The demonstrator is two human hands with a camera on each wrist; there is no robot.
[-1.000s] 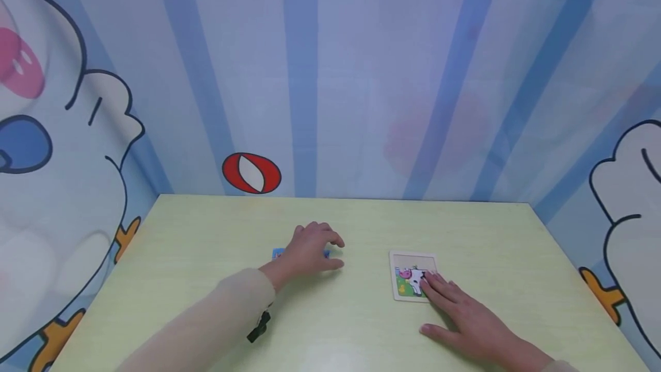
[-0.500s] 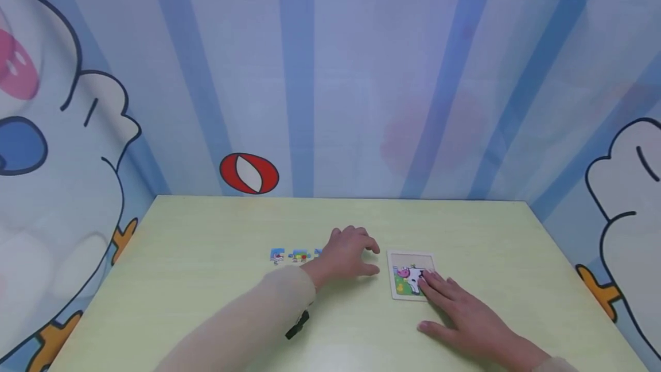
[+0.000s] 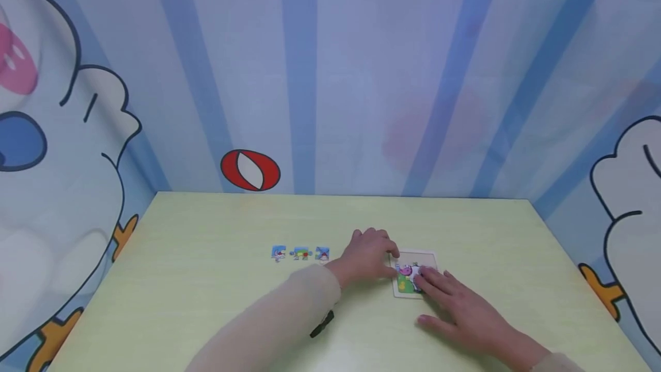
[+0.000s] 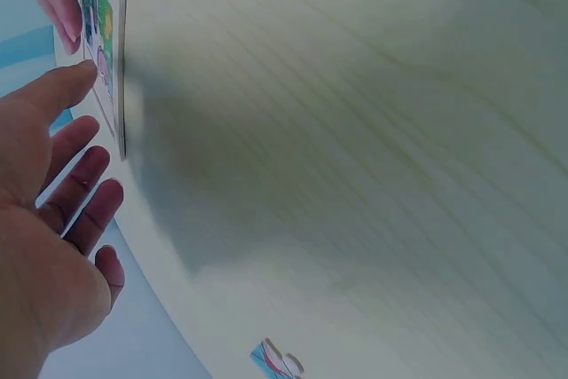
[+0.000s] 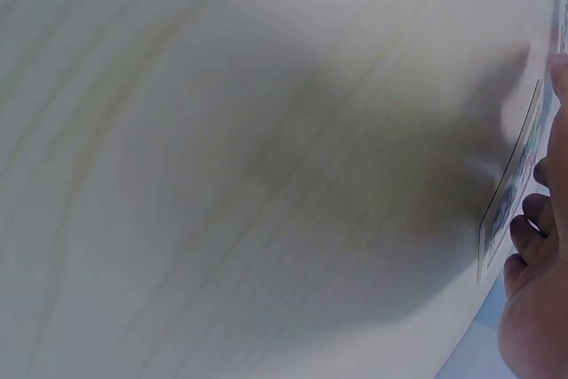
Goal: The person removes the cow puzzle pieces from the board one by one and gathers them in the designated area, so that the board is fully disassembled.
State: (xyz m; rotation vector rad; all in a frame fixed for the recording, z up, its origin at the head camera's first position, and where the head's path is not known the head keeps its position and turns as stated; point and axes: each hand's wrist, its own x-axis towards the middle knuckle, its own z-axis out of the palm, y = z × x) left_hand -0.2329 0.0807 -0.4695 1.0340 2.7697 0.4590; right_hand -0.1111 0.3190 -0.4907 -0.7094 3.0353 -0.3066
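A small square jigsaw puzzle tray [image 3: 422, 258] lies on the table, with a cow picture [image 3: 405, 283] filling its lower part and a bare strip along the top. My right hand [image 3: 467, 317] rests its straight fingertips on the picture's right side. At the tray's left edge hovers my left hand [image 3: 365, 256], fingers loosely bent and spread from the thumb. Nothing shows between them in the left wrist view, where the tray [image 4: 114, 68] stands beside the thumb. Three loose puzzle pieces lie in a row to the left: one [image 3: 279, 253], a middle one [image 3: 301, 254] and another [image 3: 322, 254].
The pale yellow table [image 3: 232, 223] ends at a blue striped cloth backdrop [image 3: 346, 102] printed with cartoon figures. A black strap or tag [image 3: 322, 324] hangs at the left sleeve [image 3: 279, 314].
My left hand has moved right from over the loose pieces to the tray's left edge, uncovering the row of pieces. The right hand has stayed on the puzzle.
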